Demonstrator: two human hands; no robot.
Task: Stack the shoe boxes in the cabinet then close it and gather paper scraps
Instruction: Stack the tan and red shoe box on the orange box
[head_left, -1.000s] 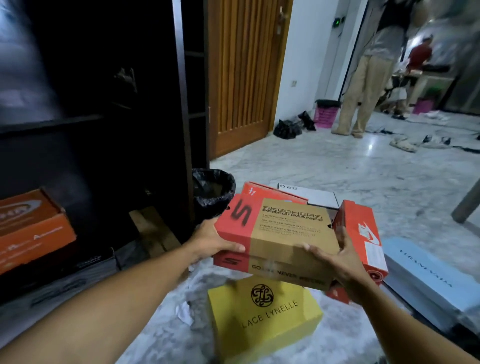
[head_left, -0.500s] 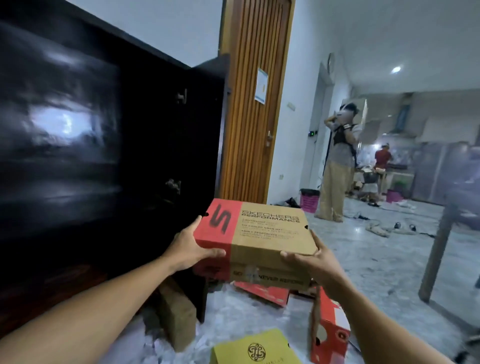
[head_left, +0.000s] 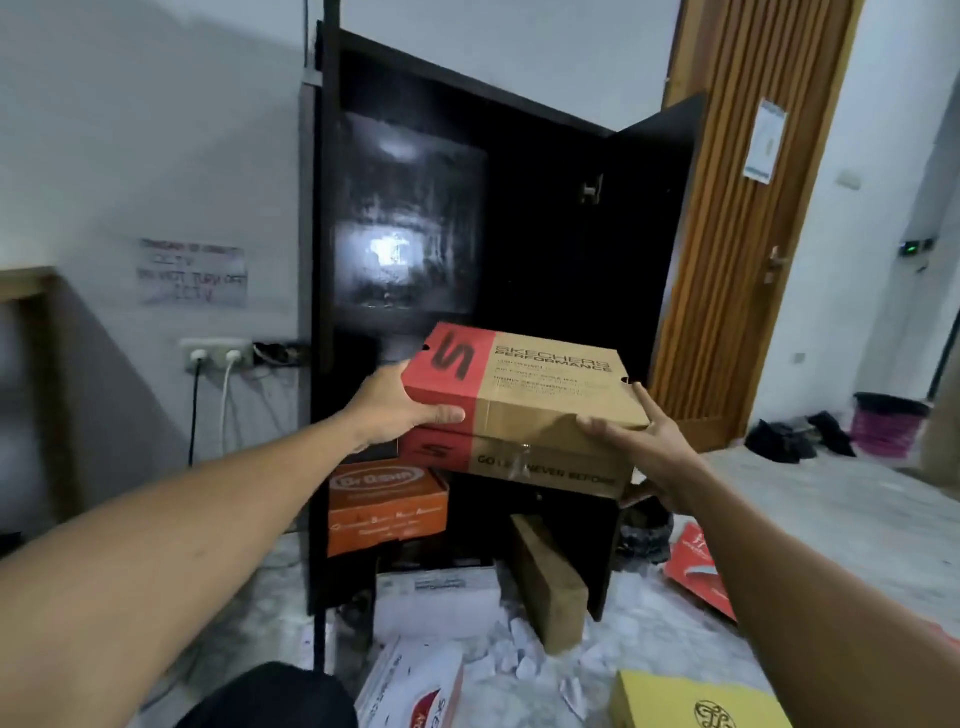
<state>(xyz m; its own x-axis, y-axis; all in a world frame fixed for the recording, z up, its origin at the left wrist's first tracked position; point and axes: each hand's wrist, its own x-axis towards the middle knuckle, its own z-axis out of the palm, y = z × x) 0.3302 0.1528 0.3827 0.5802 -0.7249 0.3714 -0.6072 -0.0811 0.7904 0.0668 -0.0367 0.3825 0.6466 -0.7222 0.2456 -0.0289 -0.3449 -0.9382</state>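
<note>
A red and tan Skechers shoe box (head_left: 540, 389) hangs in the air in front of the open black cabinet (head_left: 545, 218). My left hand (head_left: 400, 405) grips its red left end, thumb on the front edge. My right hand (head_left: 649, 447) holds its right front corner, fingers spread along the side. An orange shoe box (head_left: 387, 504) sits on a low shelf inside the cabinet, below and left of the held box. The cabinet door (head_left: 654, 244) stands open at the right. White paper scraps (head_left: 511, 649) lie on the floor before the cabinet.
A white shoe box (head_left: 415, 686), a yellow box (head_left: 691, 701) and a red box lid (head_left: 696, 566) lie on the marble floor. A wooden block (head_left: 545, 577) leans at the cabinet's foot. A wooden room door (head_left: 748, 218) stands right; wall sockets (head_left: 218, 356) at left.
The view has swung left onto the open cabinet front. Both hands have carried the Skechers box up and toward the cabinet opening, still holding it at both ends.
</note>
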